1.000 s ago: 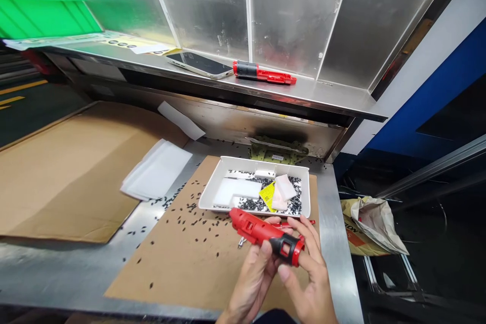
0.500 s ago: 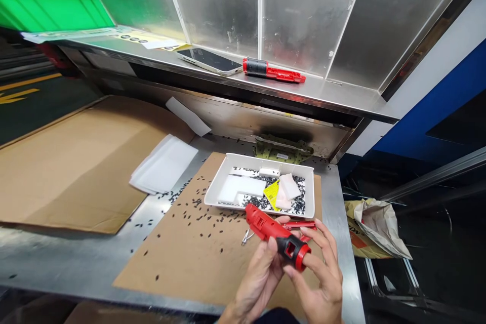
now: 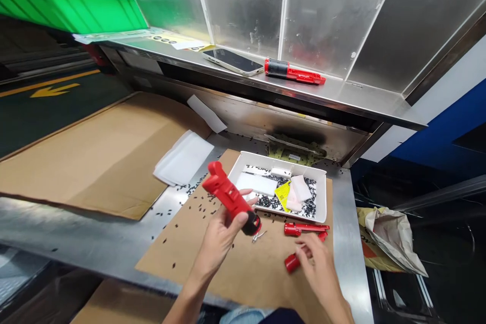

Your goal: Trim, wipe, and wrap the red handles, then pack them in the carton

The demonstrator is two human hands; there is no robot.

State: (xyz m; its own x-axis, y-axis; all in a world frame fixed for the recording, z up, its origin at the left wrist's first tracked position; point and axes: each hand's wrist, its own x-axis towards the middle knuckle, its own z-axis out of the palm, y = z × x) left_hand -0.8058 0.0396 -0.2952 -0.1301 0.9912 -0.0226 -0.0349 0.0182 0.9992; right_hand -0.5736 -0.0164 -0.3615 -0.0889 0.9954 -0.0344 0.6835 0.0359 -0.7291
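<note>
Raised over the cardboard sheet [image 3: 190, 248], my left hand [image 3: 224, 228] is closed round a red-and-black tubular plastic housing [image 3: 230, 195], tilted with its red end up and to the left. My right hand [image 3: 317, 260] is low over the sheet, its curled fingers gripping the right end of a short red cylindrical piece [image 3: 291, 263]. The fingers partly cover that piece. Just beyond, a longer red plastic part [image 3: 299, 229] lies on the cardboard. A small silvery metal piece [image 3: 258, 236] rests by the black end of the housing.
Behind the hands stands a white tray [image 3: 322, 197] with black bits, white foam and a yellow label. Black bits are scattered on the metal bench [image 3: 114, 258]. The shelf [image 3: 364, 93] bears a phone [image 3: 235, 61] and another red-and-black housing [image 3: 294, 72]. Flattened cardboard [image 3: 94, 157] lies left.
My left hand has carried the housing left and up, away from my right hand. My right hand has let go of it and moved down to the red cylindrical piece. The view has shifted left.
</note>
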